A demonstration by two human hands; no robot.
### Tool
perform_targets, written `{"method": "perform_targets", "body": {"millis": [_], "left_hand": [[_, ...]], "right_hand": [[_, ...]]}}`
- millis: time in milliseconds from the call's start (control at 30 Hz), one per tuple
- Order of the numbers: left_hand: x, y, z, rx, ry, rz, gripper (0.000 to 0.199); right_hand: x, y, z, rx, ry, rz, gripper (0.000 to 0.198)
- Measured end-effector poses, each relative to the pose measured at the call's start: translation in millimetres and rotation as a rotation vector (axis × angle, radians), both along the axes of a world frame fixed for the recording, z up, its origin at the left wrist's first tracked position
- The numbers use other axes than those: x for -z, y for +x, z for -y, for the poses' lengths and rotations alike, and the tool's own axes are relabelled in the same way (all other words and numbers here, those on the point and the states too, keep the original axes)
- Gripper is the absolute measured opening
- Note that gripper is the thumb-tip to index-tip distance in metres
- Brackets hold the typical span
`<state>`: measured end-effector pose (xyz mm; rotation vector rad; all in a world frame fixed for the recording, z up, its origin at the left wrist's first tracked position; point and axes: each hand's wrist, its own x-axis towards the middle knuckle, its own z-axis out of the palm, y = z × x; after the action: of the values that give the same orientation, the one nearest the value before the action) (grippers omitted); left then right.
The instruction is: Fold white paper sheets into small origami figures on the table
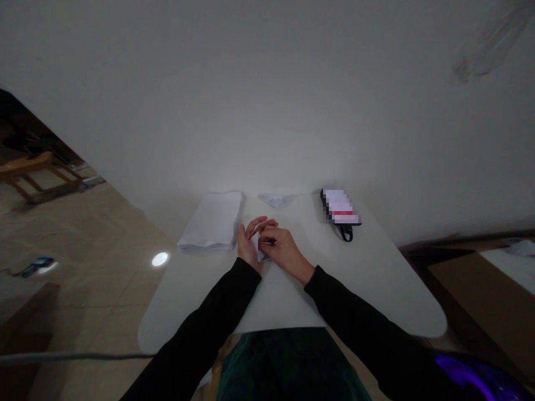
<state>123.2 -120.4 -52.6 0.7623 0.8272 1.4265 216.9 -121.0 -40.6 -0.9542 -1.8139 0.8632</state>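
Observation:
Above the middle of the white table (284, 289), my left hand (251, 245) is closed around a small piece of folded white paper (259, 249). The fingers of my right hand (284, 248) pinch the same paper from the right, so most of it is hidden. A stack of white paper sheets (213, 220) lies at the table's left, close by my left hand. Behind both hands, a small folded paper (276, 200) rests at the back edge by the wall.
A phone (341, 206) with a black cable (346, 233) lies at the back right of the table. A pale wall (267, 100) rises right behind it. On the right stands a brown cardboard box (480, 301); a wooden stool (33, 167) is far left.

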Motion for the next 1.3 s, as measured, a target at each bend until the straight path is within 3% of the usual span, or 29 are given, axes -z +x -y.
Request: {"method": "perform_targets", "body": {"millis": [100,300,400,500,633,733,867,1133,1300], "left_hand": [[1.6,-0.3,0.0,-0.002,-0.016,0.009,0.051],[-0.2,0.1,-0.8,-0.028,-0.005,0.018,0.048],[-4.1,-2.6,-1.1,-0.040,-0.051,0.065,0.049],[-4.9,-6.1,-2.7,0.058,-0.095,0.087,0.055],[-2.8,-7.6,-6.6,0.188,-0.086,0.091,0.058],[-2.4,-5.8,-7.5,0.224,-0.056,0.029,0.059],[0.0,-2.3,-5.1,0.218,0.020,-0.070,0.061],[7.1,-1.0,-10.2,0.100,0.122,-0.238,0.056],[-0.2,-7.5,-15.8,0.101,0.050,-0.138,0.031]], "right_hand": [[4.5,-1.7,-2.9,0.000,-0.044,-0.070,0.016],[4.5,-2.7,-1.6,0.016,0.111,0.007,0.016],[1.7,-1.5,0.8,-0.021,0.111,0.051,0.012],[-0.2,-0.6,1.8,-0.045,0.054,0.011,0.013],[-1.6,0.2,3.6,-0.048,-0.086,-0.199,0.014],[-0.8,1.1,5.8,-0.021,-0.233,-0.335,0.015],[2.6,3.7,6.5,0.029,-0.361,-0.359,0.015],[5.4,3.1,2.2,0.038,-0.222,-0.094,0.013],[-2.8,9.0,-1.3,0.165,-0.039,-0.107,0.008]]}}
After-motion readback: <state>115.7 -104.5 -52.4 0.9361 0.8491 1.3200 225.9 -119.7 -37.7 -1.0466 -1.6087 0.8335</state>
